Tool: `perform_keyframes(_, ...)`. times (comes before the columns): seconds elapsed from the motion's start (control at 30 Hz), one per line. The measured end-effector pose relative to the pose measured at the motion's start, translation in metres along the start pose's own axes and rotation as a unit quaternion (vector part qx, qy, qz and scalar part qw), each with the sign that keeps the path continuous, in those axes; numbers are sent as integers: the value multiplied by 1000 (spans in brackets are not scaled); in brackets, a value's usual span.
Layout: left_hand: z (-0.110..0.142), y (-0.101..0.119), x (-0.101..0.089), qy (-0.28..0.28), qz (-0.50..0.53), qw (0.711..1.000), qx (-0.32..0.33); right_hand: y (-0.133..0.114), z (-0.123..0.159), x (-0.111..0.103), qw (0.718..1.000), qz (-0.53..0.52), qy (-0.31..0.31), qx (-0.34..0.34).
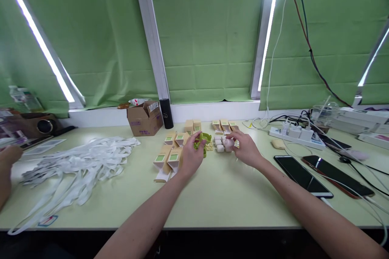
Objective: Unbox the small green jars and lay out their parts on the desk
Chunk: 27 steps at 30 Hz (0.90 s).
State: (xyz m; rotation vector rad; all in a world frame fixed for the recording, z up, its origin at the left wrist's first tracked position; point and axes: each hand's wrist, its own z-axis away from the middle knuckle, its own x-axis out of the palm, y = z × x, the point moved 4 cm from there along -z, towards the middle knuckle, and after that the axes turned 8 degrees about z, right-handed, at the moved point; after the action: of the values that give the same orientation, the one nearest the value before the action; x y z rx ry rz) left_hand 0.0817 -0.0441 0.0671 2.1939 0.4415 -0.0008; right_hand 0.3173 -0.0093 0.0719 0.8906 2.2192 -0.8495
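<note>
My left hand is closed around a small green plastic piece with a curved, ring-like shape. To its right, my right hand pinches a small rounded white piece between thumb and fingertips. Several similar white pieces stand in a group just left of those fingers. Small yellowish pieces lie on the table between the two hands. Left of my left hand are several open cardboard boxes with green labels. More small boxes stand behind the white pieces.
A heap of white straps covers the left side of the table. Another person's hand is at the far left. A brown carton and black cylinder stand behind. Phones, cables and a power strip occupy the right.
</note>
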Motion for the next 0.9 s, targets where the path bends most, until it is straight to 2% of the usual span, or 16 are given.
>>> perform_keyframes(0.17,0,-1,0,-1,-12,1000,6,-2,18,10,987,150,-26,-56)
perform_keyframes(0.33,1,0,1,-6,-11,1000,3,-10,22,15,970,218,-52,-89)
perform_keyframes(0.6,2,-3,2,-1,20,1000,20,-1,23,20,975,204,-63,-67)
perform_keyframes(0.9,2,-2,2,-3,8,1000,19,1,23,22,976,194,-78,-64)
